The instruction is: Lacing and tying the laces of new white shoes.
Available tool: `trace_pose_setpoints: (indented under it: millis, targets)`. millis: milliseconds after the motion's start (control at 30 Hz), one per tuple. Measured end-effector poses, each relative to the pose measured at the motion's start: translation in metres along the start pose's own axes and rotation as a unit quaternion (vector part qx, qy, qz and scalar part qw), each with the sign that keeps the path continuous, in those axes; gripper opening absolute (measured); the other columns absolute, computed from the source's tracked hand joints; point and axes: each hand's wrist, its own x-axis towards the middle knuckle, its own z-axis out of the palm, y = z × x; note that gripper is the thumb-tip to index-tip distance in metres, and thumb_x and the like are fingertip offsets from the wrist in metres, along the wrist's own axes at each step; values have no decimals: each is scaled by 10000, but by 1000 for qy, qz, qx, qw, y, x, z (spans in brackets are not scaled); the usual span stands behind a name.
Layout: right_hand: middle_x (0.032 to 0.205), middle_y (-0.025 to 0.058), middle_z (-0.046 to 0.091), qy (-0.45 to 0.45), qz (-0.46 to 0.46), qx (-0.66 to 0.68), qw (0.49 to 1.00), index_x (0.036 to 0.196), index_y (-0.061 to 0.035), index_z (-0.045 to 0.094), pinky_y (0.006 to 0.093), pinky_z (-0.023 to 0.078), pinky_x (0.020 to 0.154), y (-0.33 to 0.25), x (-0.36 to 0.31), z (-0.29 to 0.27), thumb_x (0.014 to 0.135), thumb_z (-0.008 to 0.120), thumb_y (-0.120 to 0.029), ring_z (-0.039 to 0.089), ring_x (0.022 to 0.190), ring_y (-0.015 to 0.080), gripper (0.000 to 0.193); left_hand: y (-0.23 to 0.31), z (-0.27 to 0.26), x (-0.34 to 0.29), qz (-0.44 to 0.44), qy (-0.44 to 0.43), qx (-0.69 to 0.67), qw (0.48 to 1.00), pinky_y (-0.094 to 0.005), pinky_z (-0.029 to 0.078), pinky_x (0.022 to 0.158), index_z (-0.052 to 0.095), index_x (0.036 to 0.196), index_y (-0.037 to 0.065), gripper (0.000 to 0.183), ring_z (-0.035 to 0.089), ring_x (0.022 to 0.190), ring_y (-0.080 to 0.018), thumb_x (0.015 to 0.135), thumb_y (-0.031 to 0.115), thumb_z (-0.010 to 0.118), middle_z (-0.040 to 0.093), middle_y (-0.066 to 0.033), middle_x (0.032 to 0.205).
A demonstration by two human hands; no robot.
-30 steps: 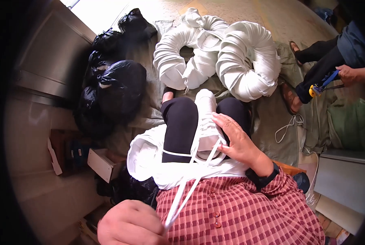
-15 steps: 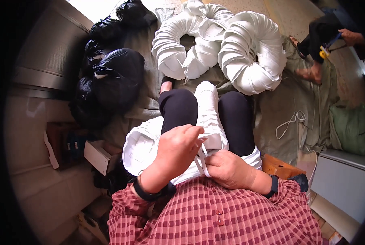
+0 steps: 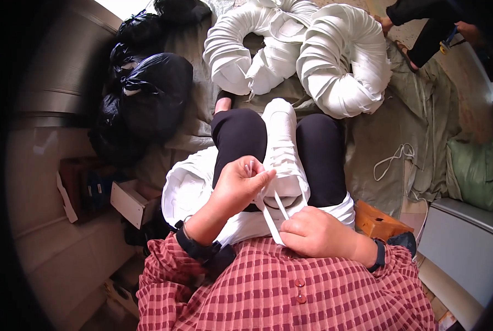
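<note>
A white lace-up shoe upper (image 3: 281, 124) lies lengthwise between my knees, toe pointing away from me. White lace (image 3: 271, 223) runs from its near end in two strands between my hands. My left hand (image 3: 240, 185) pinches lace between thumb and forefinger, just left of the shoe's opening. Lower and to the right, my right hand (image 3: 318, 234) is closed on the lace near my shirt. More white shoe pieces (image 3: 188, 185) rest at my lap's left side.
Beyond my knees lie rings of nested white shoe uppers (image 3: 343, 60). Black plastic bags (image 3: 158, 99) are heaped at left, beside an open drawer (image 3: 134, 201). On the right are a white cord (image 3: 393, 160), a green sack (image 3: 475, 174), a wooden box (image 3: 380, 220) and another person's legs (image 3: 423, 44).
My hands have moved apart, the right one a little lower and rightward, and the lace strands stretch between them. At upper right the other person's legs have shifted.
</note>
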Motion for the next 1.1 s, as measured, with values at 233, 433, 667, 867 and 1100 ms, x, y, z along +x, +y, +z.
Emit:
trace_pose_setpoints:
  millis: [233,433,667,867,1100]
  targets:
    - [1043,84,666,23,-23,-9,999,996,-33,668,364,558,802,-9,23,-25,779,697,-109,680,930,231,232,13,7,-37,284,-52,288,913,-377,519,586,653,1200,88,359,665,619,-275,847,44,698,645,-133,693]
    - [1067,150,656,-17,73,151,986,1070,-21,664,405,537,853,4,39,-46,840,747,-164,658,967,320,284,0,5,-43,300,-163,358,869,-447,541,627,694,1041,85,245,686,733,-374,797,71,701,683,-146,775]
    - [935,151,618,20,238,27,971,982,-13,622,439,515,789,54,34,-36,870,714,-81,637,873,356,160,12,12,-47,321,-168,381,851,-411,526,594,676,1014,96,255,670,669,-308,768,29,693,654,-97,737]
    - [916,143,599,-146,293,71,942,931,-10,593,403,507,723,63,53,-52,887,705,-80,613,795,314,140,13,13,-44,326,-167,382,849,-411,515,565,677,999,88,217,664,650,-311,787,53,705,644,-104,720]
    - [966,135,609,-66,141,-126,980,995,-27,566,387,504,691,73,45,-40,864,688,-82,615,805,295,187,13,18,-37,320,-149,376,857,-426,506,557,695,1065,84,273,659,640,-322,793,59,711,632,-107,705]
